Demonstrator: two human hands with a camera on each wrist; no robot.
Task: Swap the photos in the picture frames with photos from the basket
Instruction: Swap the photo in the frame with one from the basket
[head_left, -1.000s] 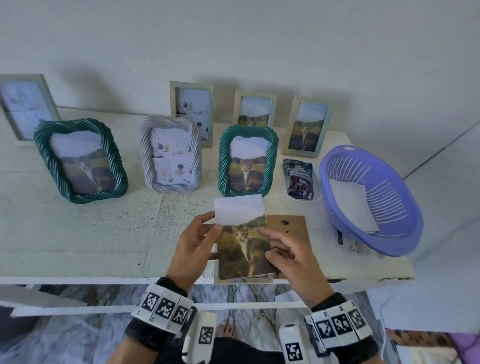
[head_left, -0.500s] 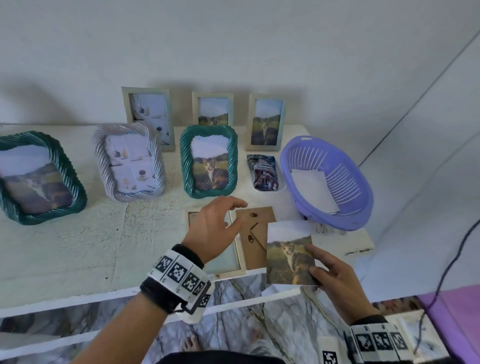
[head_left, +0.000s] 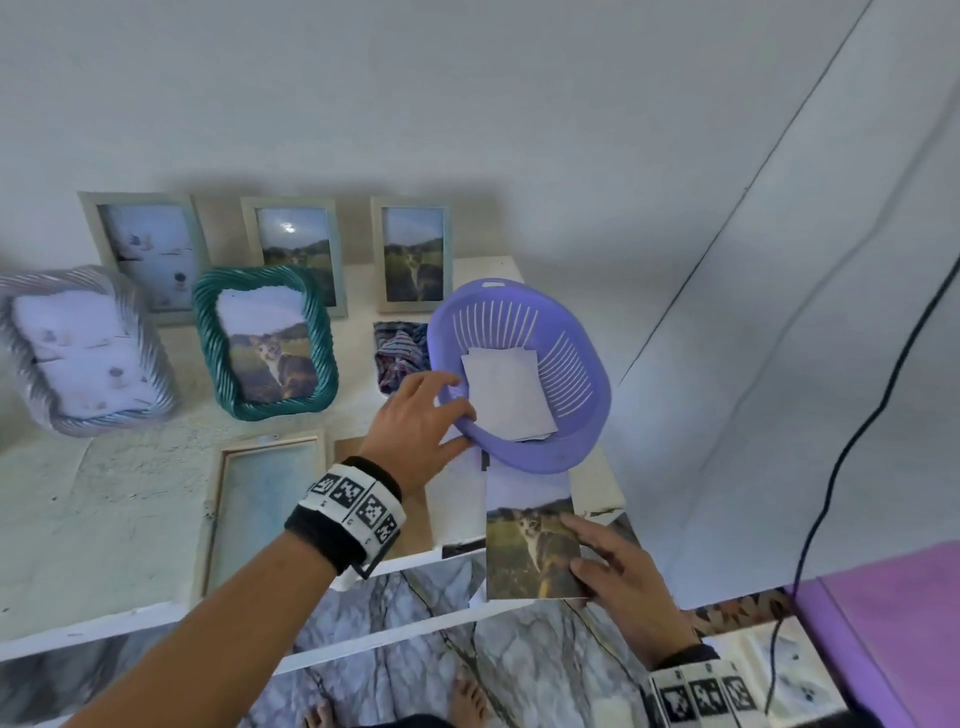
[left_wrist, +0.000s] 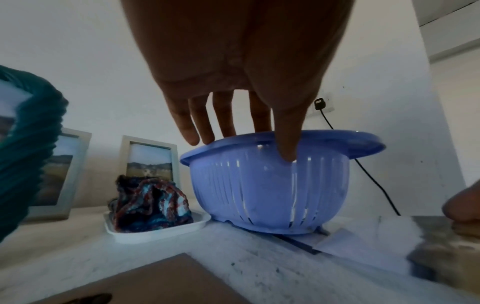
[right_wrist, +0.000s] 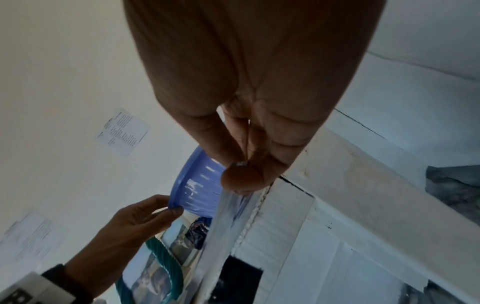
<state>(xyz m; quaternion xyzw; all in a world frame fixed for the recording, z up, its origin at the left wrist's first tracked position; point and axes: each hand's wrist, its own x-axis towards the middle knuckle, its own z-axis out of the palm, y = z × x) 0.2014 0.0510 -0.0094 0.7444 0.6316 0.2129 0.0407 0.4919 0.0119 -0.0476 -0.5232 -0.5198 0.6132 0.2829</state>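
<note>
Fingers of my left hand (head_left: 418, 427) hook over the near rim of the purple basket (head_left: 582, 364), thumb pressed on its outer wall, so I grip it. White photos (head_left: 506, 392) lie inside. My right hand (head_left: 618, 577) pinches the cat photo (head_left: 524, 540) at the table's (head_left: 104, 519) front edge, just below the basket. An empty frame (head_left: 260, 499) lies flat beside my left wrist.
</note>
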